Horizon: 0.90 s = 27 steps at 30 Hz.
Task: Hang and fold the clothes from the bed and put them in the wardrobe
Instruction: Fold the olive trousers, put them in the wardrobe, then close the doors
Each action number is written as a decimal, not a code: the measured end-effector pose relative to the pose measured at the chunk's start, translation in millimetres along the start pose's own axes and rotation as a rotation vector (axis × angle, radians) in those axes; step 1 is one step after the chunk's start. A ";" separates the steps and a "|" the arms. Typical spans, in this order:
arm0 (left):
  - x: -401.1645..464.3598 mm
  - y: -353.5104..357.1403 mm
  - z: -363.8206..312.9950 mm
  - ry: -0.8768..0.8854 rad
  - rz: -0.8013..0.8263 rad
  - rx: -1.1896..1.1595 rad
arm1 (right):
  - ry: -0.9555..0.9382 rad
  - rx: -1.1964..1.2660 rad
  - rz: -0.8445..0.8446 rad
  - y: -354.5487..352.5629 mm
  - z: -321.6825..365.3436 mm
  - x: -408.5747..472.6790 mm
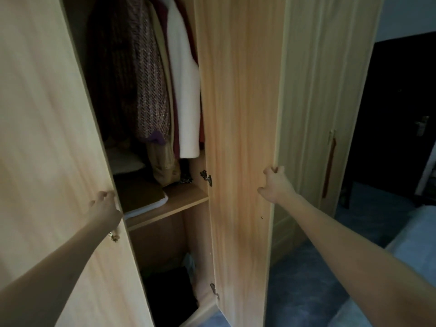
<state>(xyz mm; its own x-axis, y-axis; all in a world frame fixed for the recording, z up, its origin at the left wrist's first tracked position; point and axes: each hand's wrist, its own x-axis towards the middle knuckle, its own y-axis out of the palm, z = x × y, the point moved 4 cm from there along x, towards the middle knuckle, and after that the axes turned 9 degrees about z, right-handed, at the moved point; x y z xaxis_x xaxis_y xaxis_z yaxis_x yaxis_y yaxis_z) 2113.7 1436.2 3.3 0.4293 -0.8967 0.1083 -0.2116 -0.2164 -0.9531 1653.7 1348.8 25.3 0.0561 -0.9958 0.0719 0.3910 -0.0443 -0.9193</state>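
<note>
- Two bare forearms reach out from the near edge, one toward each door of a tall light-wood wardrobe [304,67].
- The left hand [105,206] curls its fingers round the free edge of the pale wooden left door [47,138], just above a small metal knob [115,236] on that door.
- The right hand [274,182] grips the outer edge of the orange-toned wooden right door [240,138], fingertips hooked over it and thumb on the inner face.
- Both doors stand open, with the dark interior showing between them.
- To the right, low down, lies the pale blue bed [410,251] over a blue floor.
- Inside, a wooden shelf [181,201] carries a flat brown folded piece [141,192] with a white edge.
- Below the shelf, dark things sit at the bottom; I cannot tell what they are.
- Above it hang the clothes: a brown and purple woven garment [151,90], a tan coat [162,161] and a white coat [186,102], packed close together.
- Farther right are closed wardrobe doors with a long reddish handle [329,168], then a dark room door [398,114].
</note>
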 end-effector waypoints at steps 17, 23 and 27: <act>4.1 -0.5 7.7 0.073 0.140 0.166 | -0.340 0.030 -0.256 53.9 159.1 -57.6; -2.8 -6.4 13.2 0.123 0.036 0.268 | -0.361 0.159 -0.137 83.4 233.0 -38.4; 0.2 -12.7 25.3 0.148 -0.086 0.309 | -0.431 0.155 -0.088 98.5 273.9 -20.4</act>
<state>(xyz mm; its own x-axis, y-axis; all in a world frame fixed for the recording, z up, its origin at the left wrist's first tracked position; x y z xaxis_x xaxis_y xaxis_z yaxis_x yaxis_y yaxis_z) 2138.7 1448.5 8.3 0.2975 -0.9314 0.2099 0.1051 -0.1865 -0.9768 1942.7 1386.6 39.2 0.3803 -0.8635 0.3313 0.5421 -0.0821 -0.8363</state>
